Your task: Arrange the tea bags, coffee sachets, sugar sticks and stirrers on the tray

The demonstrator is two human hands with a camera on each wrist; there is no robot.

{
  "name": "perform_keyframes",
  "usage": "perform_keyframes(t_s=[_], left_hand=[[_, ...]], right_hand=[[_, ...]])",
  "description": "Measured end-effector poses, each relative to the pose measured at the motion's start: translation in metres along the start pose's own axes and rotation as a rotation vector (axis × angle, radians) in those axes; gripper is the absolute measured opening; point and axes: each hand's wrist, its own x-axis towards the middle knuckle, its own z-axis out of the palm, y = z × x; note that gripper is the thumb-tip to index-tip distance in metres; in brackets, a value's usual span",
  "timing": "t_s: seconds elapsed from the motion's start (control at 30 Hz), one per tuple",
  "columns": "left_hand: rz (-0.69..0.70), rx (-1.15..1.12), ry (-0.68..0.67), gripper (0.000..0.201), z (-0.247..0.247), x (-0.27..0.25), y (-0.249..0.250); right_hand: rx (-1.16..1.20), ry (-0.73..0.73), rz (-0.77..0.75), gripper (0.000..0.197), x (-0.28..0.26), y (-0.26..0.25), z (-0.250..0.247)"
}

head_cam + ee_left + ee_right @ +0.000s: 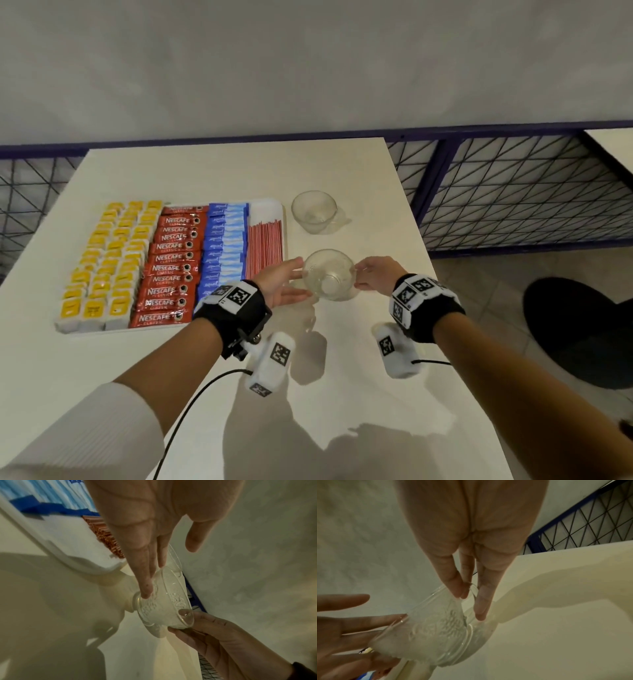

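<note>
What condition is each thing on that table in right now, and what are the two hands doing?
Tray: full, four neat columns.
Tea bags: lined up in rows.
Coffee sachets: overlapping in a column.
Sugar sticks: stacked in a column.
Stirrers: laid side by side.
Near glass cup: empty, upright.
Far glass cup: empty, upright, untouched.
Left hand: fingers straight against near cup.
Right hand: pinches its handle.

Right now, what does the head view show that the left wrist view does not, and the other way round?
Only the head view shows the yellow tea bags, the red Nescafe sachets and a second glass cup farther back on the table. Only the left wrist view shows the left fingers lying straight against the near glass cup's wall. Both show the near glass cup between the left hand and the right hand, the blue sugar sticks, the red stirrers and the tray.
</note>
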Motion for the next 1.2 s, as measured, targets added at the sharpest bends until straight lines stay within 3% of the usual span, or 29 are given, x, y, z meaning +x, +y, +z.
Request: perform_keyframes(t_s=[0.13,0.27,0.43,0.73,0.97,1.1,1.2], left_hand=[[0.017,-0.001,0.021,0.03,-0.008,0.007,0.013],[0.032,0.001,0.026,0.023,-0.014,0.012,0.019],[0.047,0.02,0.032,0.037,-0.019,0.017,0.017],[0.042,0.025,0.024,0.025,-0.018,0.019,0.015],[0.048,0.016,0.019,0.024,-0.014,0.015,0.008],[0.058,0.007,0.023,0.045,-0.014,0.013,0.002],[0.086,0.018,0.037,0.048,-0.034,0.01,-0.002]], right_hand=[[-0.191,0.038,-0.087,0.03,0.004,-0.016,0.004],[-0.189,0.076,-0.112,0.028,0.01,-0.025,0.007],[-0.148,0.08,-0.11,0.028,0.017,-0.025,0.011],[-0.091,0.084,-0.122,0.029,0.021,-0.019,0.009],[-0.251,0.076,-0.1,0.034,0.013,-0.024,0.008],[-0.383,0.104,-0.078,0.044,0.0,-0.027,0.003],[-0.304,0.205,-0.084,0.047,-0.018,-0.028,-0.003]])
